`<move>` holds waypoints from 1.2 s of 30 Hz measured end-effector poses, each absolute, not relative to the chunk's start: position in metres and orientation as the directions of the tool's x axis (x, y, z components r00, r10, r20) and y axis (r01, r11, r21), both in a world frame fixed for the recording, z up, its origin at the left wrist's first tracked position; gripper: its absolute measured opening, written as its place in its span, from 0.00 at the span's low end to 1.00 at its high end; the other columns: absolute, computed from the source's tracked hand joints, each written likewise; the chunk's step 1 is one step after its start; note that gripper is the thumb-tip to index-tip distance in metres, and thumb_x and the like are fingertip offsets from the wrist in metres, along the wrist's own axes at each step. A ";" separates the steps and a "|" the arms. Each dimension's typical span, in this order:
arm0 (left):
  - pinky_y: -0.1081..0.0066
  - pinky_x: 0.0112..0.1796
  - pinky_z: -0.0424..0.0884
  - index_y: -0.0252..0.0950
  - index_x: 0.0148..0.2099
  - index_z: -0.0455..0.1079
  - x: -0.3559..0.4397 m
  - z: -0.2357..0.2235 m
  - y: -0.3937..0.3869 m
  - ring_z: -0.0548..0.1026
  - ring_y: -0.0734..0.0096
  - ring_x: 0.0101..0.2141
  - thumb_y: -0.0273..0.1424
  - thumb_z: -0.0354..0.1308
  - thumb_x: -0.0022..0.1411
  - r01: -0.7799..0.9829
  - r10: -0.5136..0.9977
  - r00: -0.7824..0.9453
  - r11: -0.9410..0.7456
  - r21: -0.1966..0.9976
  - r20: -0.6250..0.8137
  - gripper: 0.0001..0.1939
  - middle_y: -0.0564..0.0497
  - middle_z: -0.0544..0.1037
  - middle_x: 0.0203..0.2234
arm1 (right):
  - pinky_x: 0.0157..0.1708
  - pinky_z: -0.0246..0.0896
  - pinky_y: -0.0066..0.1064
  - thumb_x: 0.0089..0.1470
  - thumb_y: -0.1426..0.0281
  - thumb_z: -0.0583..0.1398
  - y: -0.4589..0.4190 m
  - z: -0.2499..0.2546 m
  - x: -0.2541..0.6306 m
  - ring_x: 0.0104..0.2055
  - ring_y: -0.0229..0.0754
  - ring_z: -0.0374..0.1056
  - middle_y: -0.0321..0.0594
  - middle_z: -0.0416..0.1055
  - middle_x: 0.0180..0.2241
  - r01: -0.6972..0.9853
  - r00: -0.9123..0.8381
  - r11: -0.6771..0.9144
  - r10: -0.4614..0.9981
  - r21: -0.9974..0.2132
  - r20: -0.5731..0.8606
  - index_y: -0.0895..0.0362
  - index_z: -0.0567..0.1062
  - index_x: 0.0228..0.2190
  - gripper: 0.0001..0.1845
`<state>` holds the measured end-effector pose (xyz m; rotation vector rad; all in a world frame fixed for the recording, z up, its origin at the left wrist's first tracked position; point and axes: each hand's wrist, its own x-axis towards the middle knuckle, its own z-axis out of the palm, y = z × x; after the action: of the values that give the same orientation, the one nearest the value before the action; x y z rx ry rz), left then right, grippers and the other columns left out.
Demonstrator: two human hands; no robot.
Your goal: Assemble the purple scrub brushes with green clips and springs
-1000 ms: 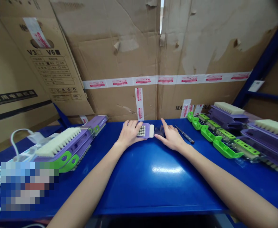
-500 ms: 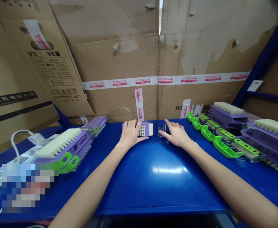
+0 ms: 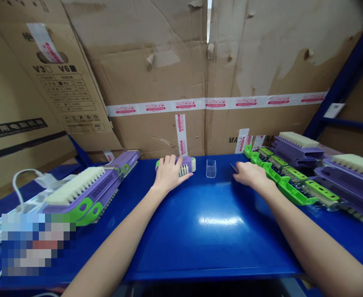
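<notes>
Steadying a purple piece (image 3: 186, 162) on a blue table (image 3: 181, 243), a person's left hand (image 3: 167, 174) lies over it close to the cardboard wall (image 3: 153, 53), the grip closed about its body, fingers draped across the top and thumb reaching along the near edge. A pale toothed face and a green-and-white end show to the right of the fingers. Across the table, the right hand (image 3: 249, 174) has its fingers pressed together on a thin dark tool (image 3: 232, 167); only a slim end pokes out, the rest hidden by the hand. Between the two hands, touching neither, sits a clear container (image 3: 211, 170). Green parts (image 3: 295, 194) line up beyond the right wrist.

Good handling here, by the look of it, calls for a left grip firm enough to pin the piece without crushing its teeth, and a right grip set well back on the tool, leaving the slim end free and aimed away from the left fingers. Raising the tool clear of the table before any sideways travel would likely spare the container a knock and leave the green parts undisturbed.
</notes>
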<state>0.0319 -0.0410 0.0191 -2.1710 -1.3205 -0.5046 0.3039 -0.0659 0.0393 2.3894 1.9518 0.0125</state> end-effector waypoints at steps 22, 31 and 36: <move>0.59 0.40 0.61 0.32 0.45 0.67 0.034 0.021 -0.041 0.70 0.53 0.39 0.55 0.44 0.59 0.886 0.665 0.454 -0.405 -0.226 0.593 0.31 0.40 0.74 0.35 | 0.29 0.56 0.29 0.60 0.69 0.47 -0.079 0.032 0.266 0.35 0.40 0.68 0.43 0.68 0.42 0.914 -0.349 0.406 0.792 -0.004 0.500 0.54 0.73 0.47 0.20; 0.60 0.36 0.62 0.31 0.44 0.67 0.032 0.024 -0.037 0.72 0.53 0.35 0.55 0.42 0.59 0.906 0.659 0.406 -0.381 -0.184 0.633 0.31 0.40 0.75 0.30 | 0.32 0.58 0.28 0.57 0.70 0.50 -0.087 0.038 0.265 0.33 0.38 0.67 0.42 0.69 0.37 0.853 -0.431 0.522 0.734 -0.029 0.525 0.55 0.76 0.44 0.18; 0.59 0.38 0.62 0.32 0.45 0.67 0.032 0.026 -0.040 0.72 0.52 0.37 0.54 0.43 0.60 0.898 0.670 0.417 -0.406 -0.166 0.614 0.30 0.40 0.74 0.33 | 0.32 0.58 0.28 0.55 0.70 0.51 -0.087 0.037 0.264 0.32 0.38 0.67 0.42 0.70 0.36 0.839 -0.435 0.542 0.726 -0.054 0.532 0.55 0.76 0.43 0.18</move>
<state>0.0318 -0.0403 0.0262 -2.1990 -1.3293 -0.6381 0.2641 -0.0871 0.0372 1.7632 3.1787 0.4157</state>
